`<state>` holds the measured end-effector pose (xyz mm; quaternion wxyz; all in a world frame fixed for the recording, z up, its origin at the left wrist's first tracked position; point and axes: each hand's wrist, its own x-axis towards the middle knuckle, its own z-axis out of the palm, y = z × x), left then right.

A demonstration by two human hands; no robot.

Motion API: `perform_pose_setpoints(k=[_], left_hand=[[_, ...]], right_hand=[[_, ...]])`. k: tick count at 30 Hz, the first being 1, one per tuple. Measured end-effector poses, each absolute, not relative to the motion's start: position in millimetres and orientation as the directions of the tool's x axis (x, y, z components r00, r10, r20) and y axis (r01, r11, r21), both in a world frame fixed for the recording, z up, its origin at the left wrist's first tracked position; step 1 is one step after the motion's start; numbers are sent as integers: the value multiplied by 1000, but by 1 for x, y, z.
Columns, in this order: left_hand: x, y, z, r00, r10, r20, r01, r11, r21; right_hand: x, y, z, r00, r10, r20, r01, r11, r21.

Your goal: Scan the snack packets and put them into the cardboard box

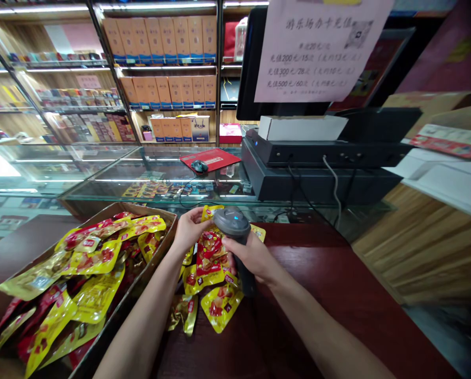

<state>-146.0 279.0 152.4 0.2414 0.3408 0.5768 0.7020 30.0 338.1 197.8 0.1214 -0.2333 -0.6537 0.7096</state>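
My right hand (257, 256) is wrapped round the handle of a dark grey barcode scanner (232, 221), whose head shows a small blue light. The scanner's head is over a pile of yellow-and-red snack packets (210, 252) on the dark red counter. Beside the scanner, my left hand (192, 229) pinches the edge of a snack packet (211, 211) at the far end of the pile. The scanner's head partly hides that packet. Two packets lie at the near side of the pile, one of them a yellow packet (221, 307).
An open cardboard box (130, 295) full of similar packets stands left of my left forearm. Beyond the counter is a glass display case (156, 163) with a mouse (199, 166) on a red mat (219, 158). A monitor with a paper notice (318, 52) stands over dark till equipment (322, 181) at right.
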Motion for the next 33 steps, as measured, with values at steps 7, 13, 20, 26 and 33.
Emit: perform_pose_setpoints(k=[7,13,20,26,33], left_hand=[[-145,279,155,-648,736,196,52,-214,975],[-143,279,156,-627,745,227,70,-237,969],[-141,278,159,-623,751,219,62,-231,971],[-139,273,161,-666,701,255,146,-213,966],[-135,229,199,-774,548,317,257,-185,949]], right_hand=[[30,338,198,-855,487,-175,131,-124,-984],[30,338,197,-841,510,-183,143,-117,-983],[30,337,199,-847,502,-173,131,-117,-984],[34,334,208,-859,493,-139,93,-117,-989],[36,329,211,-876,472,-103,46,-131,-990]])
